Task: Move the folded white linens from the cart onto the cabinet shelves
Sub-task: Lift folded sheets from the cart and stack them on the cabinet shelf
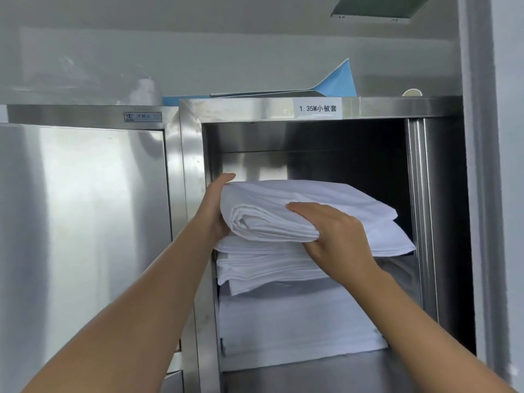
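Your right fingers (300, 208) curl over the near fold of the top linen (297, 205), thumb under it, so your right hand (334, 236) pinches that edge. Your left hand (218, 205) cups the left end, fingers over the top and palm against the side. The linen lies on the stack (272, 268) in the cabinet (192, 165), its near edge jutting past the shelf front. If you let go now, the overhang may pull it forward and the folds could spill open. Pushing hard could drag the sheets beneath it askew, since they already sit unevenly. The right side rides close to the door rail (419, 194) and might snag.
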### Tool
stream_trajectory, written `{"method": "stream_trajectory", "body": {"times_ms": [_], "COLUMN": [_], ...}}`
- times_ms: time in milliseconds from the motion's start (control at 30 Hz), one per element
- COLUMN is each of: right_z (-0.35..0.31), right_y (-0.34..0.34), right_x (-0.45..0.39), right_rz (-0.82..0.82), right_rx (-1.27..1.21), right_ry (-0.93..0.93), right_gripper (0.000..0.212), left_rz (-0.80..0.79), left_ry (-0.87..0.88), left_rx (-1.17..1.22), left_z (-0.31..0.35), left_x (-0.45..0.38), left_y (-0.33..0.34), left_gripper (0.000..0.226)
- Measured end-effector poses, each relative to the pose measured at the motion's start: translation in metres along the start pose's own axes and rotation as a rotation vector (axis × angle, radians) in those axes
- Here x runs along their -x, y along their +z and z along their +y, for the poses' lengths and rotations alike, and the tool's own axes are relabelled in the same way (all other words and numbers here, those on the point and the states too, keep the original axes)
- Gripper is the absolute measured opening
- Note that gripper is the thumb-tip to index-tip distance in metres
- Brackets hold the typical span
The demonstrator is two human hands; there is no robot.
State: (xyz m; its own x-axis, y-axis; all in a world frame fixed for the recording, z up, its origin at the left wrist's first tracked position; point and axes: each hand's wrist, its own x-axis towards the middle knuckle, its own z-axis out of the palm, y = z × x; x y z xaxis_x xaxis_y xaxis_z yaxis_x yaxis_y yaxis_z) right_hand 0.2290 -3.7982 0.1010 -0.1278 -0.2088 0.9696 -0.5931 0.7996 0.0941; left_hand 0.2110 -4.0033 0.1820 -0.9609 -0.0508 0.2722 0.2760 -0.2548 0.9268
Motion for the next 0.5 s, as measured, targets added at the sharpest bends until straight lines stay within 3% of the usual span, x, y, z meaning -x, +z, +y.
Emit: {"method": "stream_trajectory", "body": {"times_ms": [67,133,233,367,500], "right_z": [-0.001,0.001,0.003,0.007,0.03], "right_y": [-0.003,-0.007,-0.013,-0.017,-0.012], "right_x": [0.003,0.006,0.015,0.016,-0.001], "right_rz": [-0.099,-0.3,-0.504,-0.458,-0.323], "right_rx": [-0.013,-0.017,-0.054,-0.143,-0.025], "right_ry": [0.023,0.06,0.078,0.134,0.356], "right_gripper": [0.052,0.072,0.096,0.089,0.065], "left_rz": [-0.031,-0.051,-0.015,-0.013,-0.016], "left_ry": [-0.004,-0.038,-0.046,-0.043,-0.052], "left_rx": [-0.002,0.0,-0.017,-0.005,0.014], "left_z": [-0.001,-0.008,-0.013,-0.018,-0.021], "left_x": [0.0,-0.003,-0.001,-0.006,-0.009], "left_y": [-0.004,-0.011,-0.013,-0.017,-0.02], "left_gripper": [0.03,0.016,0.029,0.028,0.037]}}
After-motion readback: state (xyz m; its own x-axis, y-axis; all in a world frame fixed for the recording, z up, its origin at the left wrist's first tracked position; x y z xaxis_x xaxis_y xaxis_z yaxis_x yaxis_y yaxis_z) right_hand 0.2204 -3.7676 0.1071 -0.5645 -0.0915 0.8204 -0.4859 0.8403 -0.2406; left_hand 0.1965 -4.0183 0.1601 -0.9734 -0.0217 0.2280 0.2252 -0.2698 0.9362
